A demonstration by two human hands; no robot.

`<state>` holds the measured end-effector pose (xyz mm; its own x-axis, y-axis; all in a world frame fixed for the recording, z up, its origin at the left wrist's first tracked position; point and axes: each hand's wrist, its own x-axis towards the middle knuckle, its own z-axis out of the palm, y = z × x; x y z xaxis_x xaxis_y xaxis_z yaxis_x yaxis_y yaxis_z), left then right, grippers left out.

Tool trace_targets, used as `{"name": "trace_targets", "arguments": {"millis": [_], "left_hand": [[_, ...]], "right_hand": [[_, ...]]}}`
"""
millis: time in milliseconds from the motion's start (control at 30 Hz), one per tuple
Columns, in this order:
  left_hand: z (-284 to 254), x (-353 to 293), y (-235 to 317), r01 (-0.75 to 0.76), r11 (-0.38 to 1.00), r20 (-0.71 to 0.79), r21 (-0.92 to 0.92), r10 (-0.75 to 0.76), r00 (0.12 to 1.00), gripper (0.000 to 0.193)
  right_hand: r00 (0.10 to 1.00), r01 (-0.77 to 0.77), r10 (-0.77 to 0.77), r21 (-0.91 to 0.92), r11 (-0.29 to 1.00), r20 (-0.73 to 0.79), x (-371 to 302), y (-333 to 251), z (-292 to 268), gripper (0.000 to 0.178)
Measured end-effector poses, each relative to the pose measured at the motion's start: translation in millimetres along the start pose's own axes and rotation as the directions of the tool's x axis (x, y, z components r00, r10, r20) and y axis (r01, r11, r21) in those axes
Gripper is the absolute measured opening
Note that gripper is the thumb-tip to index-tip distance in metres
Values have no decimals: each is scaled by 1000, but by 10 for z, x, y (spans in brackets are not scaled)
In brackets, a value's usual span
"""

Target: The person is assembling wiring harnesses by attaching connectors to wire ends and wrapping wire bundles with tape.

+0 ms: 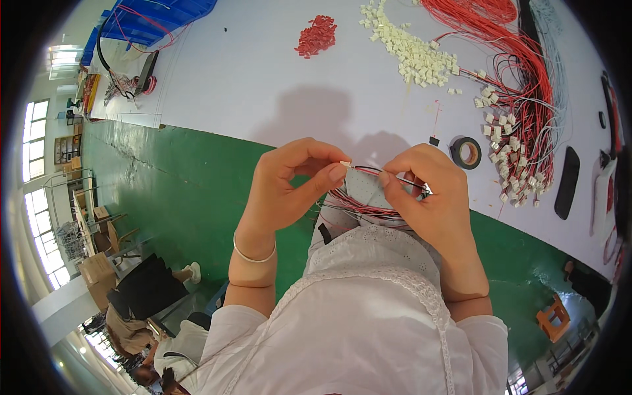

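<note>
Between the thumb and forefinger of my left hand (293,178) is a small white connector (345,163). My right hand (428,184) pinches a thin black and red wire (366,169) that runs from the connector's side toward the right fingers. Whether the wire's end sits inside the connector is too small to tell. Across my lap, below both hands, lies a bundle of red and black wires (365,209). Both hands are held above the lap, just in front of the table's near edge.
On the white table (230,85) lie a pile of red pieces (316,36), a heap of white connectors (415,56), long red wires (536,72) with connectors, and a roll of black tape (466,153). A blue bin (151,23) stands far left. An orange stool (553,318) is at right.
</note>
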<state>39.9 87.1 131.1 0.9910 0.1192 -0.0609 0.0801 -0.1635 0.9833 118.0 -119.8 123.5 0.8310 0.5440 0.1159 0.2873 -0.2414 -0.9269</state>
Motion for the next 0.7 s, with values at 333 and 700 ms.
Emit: {"name": "trace_targets", "arguments": {"millis": [333,700], "left_hand": [[31,-13,-9,-19,1000,-14,13,19,1000,9],[48,-45,-54,1,998,12,-56,-1,1000,11]], "right_hand": [[995,50,-62,-155,987,-73,-20,-39,27,9],[987,158,-157,-40,987,27,-2,-12,119,16]]}}
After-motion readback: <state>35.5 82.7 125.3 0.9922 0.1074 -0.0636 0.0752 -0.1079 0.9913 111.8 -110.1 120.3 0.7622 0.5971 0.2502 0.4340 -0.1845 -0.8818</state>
